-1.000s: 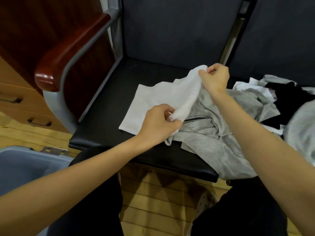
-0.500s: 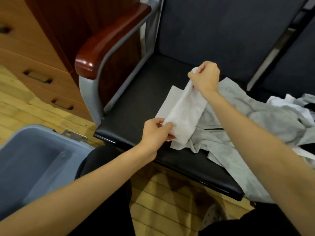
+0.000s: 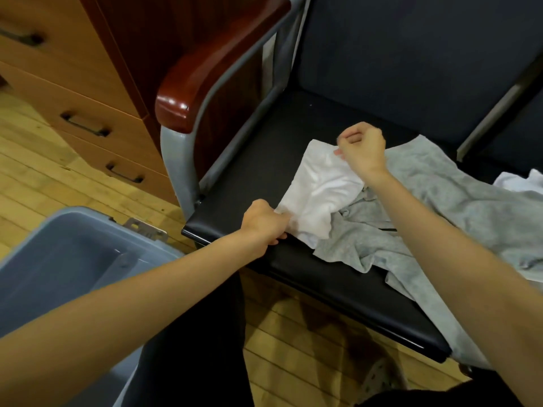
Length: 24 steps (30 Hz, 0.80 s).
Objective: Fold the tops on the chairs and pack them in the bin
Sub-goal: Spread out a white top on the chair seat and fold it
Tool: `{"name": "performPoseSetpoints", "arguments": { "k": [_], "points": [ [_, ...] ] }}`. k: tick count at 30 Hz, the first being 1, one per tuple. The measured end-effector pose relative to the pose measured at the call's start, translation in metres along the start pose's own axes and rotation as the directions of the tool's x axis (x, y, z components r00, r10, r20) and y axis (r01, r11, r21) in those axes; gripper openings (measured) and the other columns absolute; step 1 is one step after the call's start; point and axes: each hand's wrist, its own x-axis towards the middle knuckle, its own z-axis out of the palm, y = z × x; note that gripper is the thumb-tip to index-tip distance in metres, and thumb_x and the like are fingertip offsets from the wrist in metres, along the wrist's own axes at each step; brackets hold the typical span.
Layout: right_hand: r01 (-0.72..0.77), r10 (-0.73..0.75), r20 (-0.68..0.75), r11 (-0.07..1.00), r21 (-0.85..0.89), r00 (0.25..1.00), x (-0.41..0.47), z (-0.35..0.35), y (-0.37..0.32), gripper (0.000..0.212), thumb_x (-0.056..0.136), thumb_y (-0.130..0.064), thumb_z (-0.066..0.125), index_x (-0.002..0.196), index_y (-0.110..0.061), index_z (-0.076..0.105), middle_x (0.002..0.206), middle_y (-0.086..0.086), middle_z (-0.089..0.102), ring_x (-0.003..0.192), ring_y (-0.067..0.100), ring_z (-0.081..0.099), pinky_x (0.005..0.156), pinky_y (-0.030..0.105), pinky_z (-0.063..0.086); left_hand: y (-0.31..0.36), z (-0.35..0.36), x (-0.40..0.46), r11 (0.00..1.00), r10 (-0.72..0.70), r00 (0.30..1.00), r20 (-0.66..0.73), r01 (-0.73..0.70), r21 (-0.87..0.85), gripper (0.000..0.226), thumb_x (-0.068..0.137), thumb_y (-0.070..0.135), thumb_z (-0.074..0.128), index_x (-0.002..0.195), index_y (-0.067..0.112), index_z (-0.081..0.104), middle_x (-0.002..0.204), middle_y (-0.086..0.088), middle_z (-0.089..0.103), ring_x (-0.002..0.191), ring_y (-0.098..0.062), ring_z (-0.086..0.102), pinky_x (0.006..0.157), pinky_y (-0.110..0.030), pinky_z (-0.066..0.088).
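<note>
Head view: I see both hands pinching a folded white cotton top [image 3: 318,188] on the black chair seat [image 3: 255,160], left hand [image 3: 266,223] near edge, right hand [image 3: 363,148] far; wood plank floor [image 3: 58,177].

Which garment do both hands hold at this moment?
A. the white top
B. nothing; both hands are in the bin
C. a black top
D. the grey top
A: the left hand grips the near end of the white top and the right hand pinches its far corner, while the grey top lies loose on the seat.
</note>
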Motion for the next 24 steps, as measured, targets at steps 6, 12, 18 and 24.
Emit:
{"name": "performPoseSetpoints", "arguments": {
  "k": [6, 12, 18, 24],
  "points": [
    [-0.164, 0.148, -0.084, 0.958, -0.233, 0.985, 0.009, -0.023, 0.041, 0.041, 0.084, -0.024, 0.068, 0.12, -0.012, 0.055, 0.118, 0.015, 0.057, 0.109, 0.027, 0.054, 0.089, 0.034, 0.047, 0.005, -0.002, 0.0, 0.948, 0.133, 0.991, -0.025, -0.12, 0.295, 0.033, 0.085, 0.019, 0.056, 0.062, 0.015, 0.034, 0.056, 0.0, 0.032, 0.052, -0.017, 0.033, 0.05, -0.028, 0.026],
    [0.083, 0.006, 0.162, 0.839, -0.538, 0.987, 0.025, -0.019, 0.028, 0.058, 0.085, -0.051, 0.064, 0.133, -0.021, 0.052, 0.13, 0.017, 0.049, 0.124, 0.036, 0.04, 0.103, 0.041, 0.031, 0.018, -0.003, 0.009, 0.916, 0.106, 0.994, 0.029, -0.108, 0.386, 0.042, 0.081, 0.045, 0.067, 0.068, 0.018, 0.038, 0.067, 0.003, 0.04, 0.06, -0.013, 0.041, 0.053, -0.027, 0.031],
    [0.332, 0.091, 0.47, 0.591, -0.735, 0.878, 0.041, 0.017, 0.005, 0.077, 0.081, -0.072, 0.052, 0.127, -0.009, 0.053, 0.127, 0.015, 0.052, 0.121, 0.034, 0.044, 0.103, 0.045, 0.027, 0.027, 0.006, 0.014, 0.815, 0.109, 0.992, 0.064, -0.126, 0.565, 0.037, 0.08, 0.04, 0.07, 0.075, 0.021, 0.038, 0.08, 0.003, 0.048, 0.087, -0.021, 0.054, 0.091, -0.038, 0.045],
    [0.185, 0.057, 0.504, 0.89, -0.418, 0.862, 0.04, 0.016, 0.006, 0.057, 0.09, -0.05, 0.059, 0.132, -0.013, 0.046, 0.127, 0.006, 0.049, 0.125, 0.027, 0.045, 0.103, 0.039, 0.03, 0.028, -0.016, 0.019, 0.995, 0.095, 0.993, 0.066, -0.096, 0.011, 0.019, 0.078, 0.018, 0.072, 0.091, 0.014, 0.058, 0.093, -0.002, 0.059, 0.083, -0.015, 0.06, 0.07, -0.029, 0.054]
  ]
}}
